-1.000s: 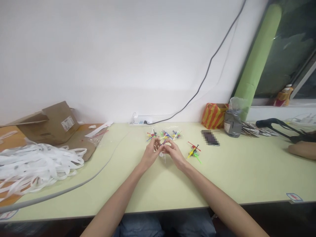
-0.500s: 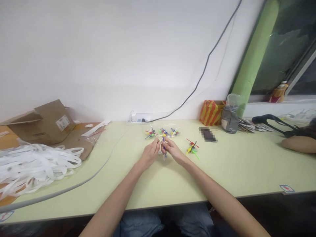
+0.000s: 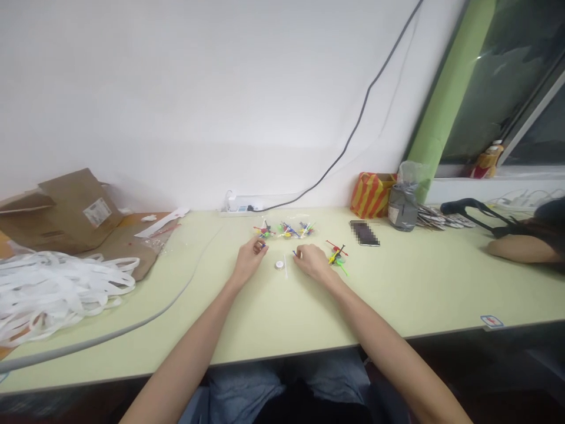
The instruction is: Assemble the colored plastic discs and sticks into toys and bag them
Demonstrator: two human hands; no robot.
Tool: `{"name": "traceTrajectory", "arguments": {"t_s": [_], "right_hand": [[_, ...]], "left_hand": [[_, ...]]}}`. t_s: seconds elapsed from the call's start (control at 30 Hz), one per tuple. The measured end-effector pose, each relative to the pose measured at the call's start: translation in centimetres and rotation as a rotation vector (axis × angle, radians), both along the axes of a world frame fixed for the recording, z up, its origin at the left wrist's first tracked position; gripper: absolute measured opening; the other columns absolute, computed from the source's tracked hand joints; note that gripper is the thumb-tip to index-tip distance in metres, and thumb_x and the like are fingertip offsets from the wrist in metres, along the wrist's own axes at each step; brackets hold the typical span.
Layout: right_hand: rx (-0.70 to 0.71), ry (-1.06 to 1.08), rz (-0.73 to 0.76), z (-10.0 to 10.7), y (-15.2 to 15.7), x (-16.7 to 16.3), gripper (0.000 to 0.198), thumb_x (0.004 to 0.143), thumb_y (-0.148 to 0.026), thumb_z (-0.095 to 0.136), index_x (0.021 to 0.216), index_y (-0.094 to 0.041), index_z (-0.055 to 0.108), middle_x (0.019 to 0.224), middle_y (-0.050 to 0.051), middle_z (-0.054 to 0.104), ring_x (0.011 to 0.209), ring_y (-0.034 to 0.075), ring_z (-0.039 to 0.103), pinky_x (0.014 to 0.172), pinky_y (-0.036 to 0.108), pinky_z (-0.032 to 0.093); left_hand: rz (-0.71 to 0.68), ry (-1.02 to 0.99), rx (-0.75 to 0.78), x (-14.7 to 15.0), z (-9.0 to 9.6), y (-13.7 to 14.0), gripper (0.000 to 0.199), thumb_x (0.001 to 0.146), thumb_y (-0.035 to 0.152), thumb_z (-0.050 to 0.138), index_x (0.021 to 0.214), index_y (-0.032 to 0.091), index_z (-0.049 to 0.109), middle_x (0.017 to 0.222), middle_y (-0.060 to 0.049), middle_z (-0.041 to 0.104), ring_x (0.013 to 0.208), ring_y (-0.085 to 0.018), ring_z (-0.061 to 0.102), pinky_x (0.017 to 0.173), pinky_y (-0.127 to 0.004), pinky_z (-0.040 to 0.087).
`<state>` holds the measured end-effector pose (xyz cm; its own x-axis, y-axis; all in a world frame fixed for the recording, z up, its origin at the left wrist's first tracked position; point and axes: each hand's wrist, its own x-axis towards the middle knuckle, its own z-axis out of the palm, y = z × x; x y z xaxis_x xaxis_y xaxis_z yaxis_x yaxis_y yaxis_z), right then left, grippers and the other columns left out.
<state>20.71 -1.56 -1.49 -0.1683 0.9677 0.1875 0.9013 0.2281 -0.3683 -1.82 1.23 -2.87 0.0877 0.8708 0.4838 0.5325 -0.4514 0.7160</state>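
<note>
1. Right hand (image 3: 312,259): fingertips drawn in narrow, pinching a small blue piece (image 3: 295,253); its other end is hidden.
2. Left hand (image 3: 248,257): fingers curled, apparently gripping a blue bit (image 3: 263,245), mostly covered. Hands apart, left one close to the leftmost far cluster; contact can't be told.
3. Between hands, on the green table (image 3: 273,318): white round piece (image 3: 279,265) left, white stick (image 3: 286,268) just right of it, neither held.
4. Step, judged: handling small blue parts, one per hand, probably sorting or fitting.
5. Next move calls for fine fingertip control and lining up small ends, without knocking the loose white parts.
6. Right of right hand: multicoloured spiky assembly (image 3: 336,255), lying free.
7. Farther: three similar colourful clusters (image 3: 288,229) in a row, seemingly in clear wrap; dark phone (image 3: 365,233) right.
8. Far edge: power strip (image 3: 241,207) by the wall.
</note>
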Motion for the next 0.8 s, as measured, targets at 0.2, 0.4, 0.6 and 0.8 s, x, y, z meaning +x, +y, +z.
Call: {"name": "traceTrajectory", "arguments": {"t_s": [0.2,0.4,0.6,0.8], "right_hand": [[-0.147,0.163,0.164,0.4,0.1,0.9,0.013,0.087,-0.021,0.056,0.085,-0.017,0.068,0.07,0.005,0.068,0.054,0.014,0.057,0.06,0.025,0.037],[-0.216,0.268,0.323,-0.2,1.2,1.8,0.012,0.078,-0.008,0.06,0.08,-0.015,0.069,0.073,0.001,0.066,0.054,0.009,0.053,0.055,0.02,0.036],[-0.268,0.348,0.357,-1.0,1.8,2.1,0.017,0.075,-0.003,0.059,0.081,-0.015,0.069,0.07,0.001,0.064,0.056,0.011,0.055,0.054,0.019,0.038],[-0.228,0.328,0.348,-1.1,2.2,2.2,0.012,0.067,-0.005,0.067,0.074,-0.014,0.07,0.068,0.0,0.064,0.062,0.012,0.056,0.057,0.019,0.04]], "left_hand": [[-0.23,-0.056,-0.153,0.6,-0.2,-0.3,0.028,0.085,0.046,0.06,0.092,0.019,0.063,0.088,-0.005,0.07,0.089,-0.021,0.067,0.076,-0.032,0.052],[-0.217,0.156,-0.02,0.6,-1.1,0.4,0.022,0.085,0.042,0.062,0.091,0.023,0.072,0.102,-0.006,0.07,0.103,-0.024,0.063,0.098,-0.041,0.045],[-0.129,0.283,-0.006,0.6,-1.6,1.1,0.022,0.083,0.041,0.064,0.09,0.024,0.077,0.091,-0.007,0.07,0.095,-0.025,0.061,0.094,-0.044,0.043],[-0.127,0.144,-0.045,1.0,-1.2,0.5,0.021,0.079,0.042,0.067,0.085,0.024,0.077,0.089,-0.006,0.075,0.09,-0.027,0.063,0.087,-0.042,0.047]]}}
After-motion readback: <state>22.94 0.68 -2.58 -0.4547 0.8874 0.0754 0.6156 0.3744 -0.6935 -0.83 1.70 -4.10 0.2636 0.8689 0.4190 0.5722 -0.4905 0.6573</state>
